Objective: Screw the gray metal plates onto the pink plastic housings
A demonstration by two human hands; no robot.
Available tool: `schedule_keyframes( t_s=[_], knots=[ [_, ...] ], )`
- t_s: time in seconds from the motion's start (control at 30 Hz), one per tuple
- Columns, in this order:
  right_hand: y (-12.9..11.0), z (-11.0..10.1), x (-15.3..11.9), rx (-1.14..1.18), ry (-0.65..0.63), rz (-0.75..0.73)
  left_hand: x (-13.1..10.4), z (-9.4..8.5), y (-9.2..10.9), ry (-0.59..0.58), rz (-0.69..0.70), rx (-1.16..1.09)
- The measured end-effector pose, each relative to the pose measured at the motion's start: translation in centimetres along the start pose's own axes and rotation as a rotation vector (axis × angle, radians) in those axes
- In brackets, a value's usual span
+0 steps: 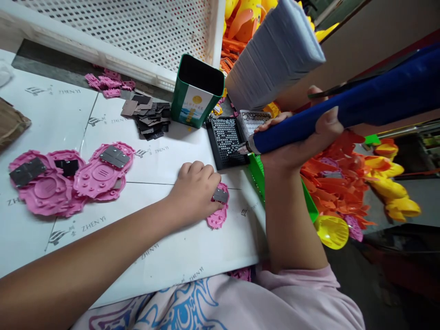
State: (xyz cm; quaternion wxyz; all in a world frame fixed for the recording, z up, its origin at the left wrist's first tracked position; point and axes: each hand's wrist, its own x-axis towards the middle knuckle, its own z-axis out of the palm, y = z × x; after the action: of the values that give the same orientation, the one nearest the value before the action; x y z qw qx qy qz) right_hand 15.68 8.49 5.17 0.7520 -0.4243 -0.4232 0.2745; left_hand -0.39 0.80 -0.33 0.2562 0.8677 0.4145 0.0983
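My left hand (197,195) is closed on a pink plastic part (217,220) lying on the white table; a grey plate (220,195) is on that part. My right hand (309,137) is wrapped round a blue electric screwdriver (295,133), held slantwise. Its metal tip is over the front right of a black screw tray (225,137) dotted with small screws. Whether a screw is on the tip, I cannot tell. At the left lie several overlapping pink parts (51,187) with dark plates on them.
Behind the hands stand a green tin (195,98), loose dark plates (153,120), small pink pieces (112,82) and a white crate (117,32). A stack of pale sheets (271,55) rises behind the tray. Orange parts (337,183) and a green basket (308,201) are at the right.
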Motion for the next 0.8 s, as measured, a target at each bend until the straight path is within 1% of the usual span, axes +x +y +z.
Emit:
schedule_keyframes(
  t_s=[0.17,0.37,0.5,0.63,0.73,0.8],
  knots=[
    [0.1,-0.2,0.2,-0.059,-0.035,-0.006,0.0,0.0,0.0,-0.005,0.000,-0.003],
    [0.2,-0.2,-0.1,-0.045,-0.093,-0.032,0.0,-0.2,0.1,-0.013,-0.004,0.007],
    [0.3,-0.1,-0.1,-0.065,-0.102,-0.039,0.0,-0.1,0.1,-0.008,-0.005,0.013],
    [0.3,-0.2,0.2,-0.017,-0.084,-0.031,0.0,0.1,-0.1,0.015,-0.004,0.012],
    [-0.4,-0.4,0.6,0.040,-0.087,-0.026,-0.1,0.2,-0.1,0.023,0.001,0.000],
    [-1.5,-0.7,0.4,0.065,-0.120,-0.011,-0.1,0.2,-0.1,0.034,-0.005,-0.007]
  ],
)
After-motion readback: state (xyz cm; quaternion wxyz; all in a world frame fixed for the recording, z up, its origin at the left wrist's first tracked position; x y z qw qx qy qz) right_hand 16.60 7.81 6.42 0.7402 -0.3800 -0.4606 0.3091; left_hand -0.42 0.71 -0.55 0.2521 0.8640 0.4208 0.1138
